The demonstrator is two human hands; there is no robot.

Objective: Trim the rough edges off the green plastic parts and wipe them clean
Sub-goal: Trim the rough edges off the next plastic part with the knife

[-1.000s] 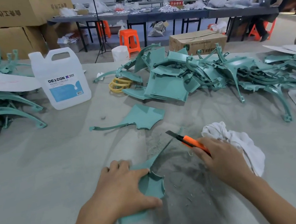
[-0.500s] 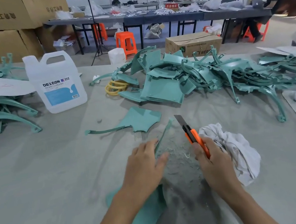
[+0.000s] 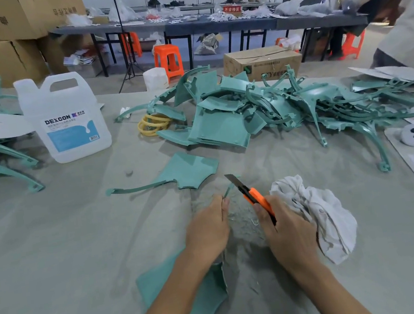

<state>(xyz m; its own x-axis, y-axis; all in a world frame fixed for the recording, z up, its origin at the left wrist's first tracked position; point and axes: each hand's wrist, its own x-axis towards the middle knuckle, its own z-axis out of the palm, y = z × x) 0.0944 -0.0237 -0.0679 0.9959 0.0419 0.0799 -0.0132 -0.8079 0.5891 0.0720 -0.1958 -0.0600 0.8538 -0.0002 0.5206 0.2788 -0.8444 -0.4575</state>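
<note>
Running straight away under the left hand (image 3: 206,232), the green part (image 3: 206,296) is pinched by its thin strip — tip just beside the blade of the knife (image 3: 251,195) gripped in the right hand (image 3: 288,235).

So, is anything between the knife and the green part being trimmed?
Nothing visible. The knife in the right hand is beside the thin strip of the green part, pinched by the left hand; the rag lies aside.
</note>
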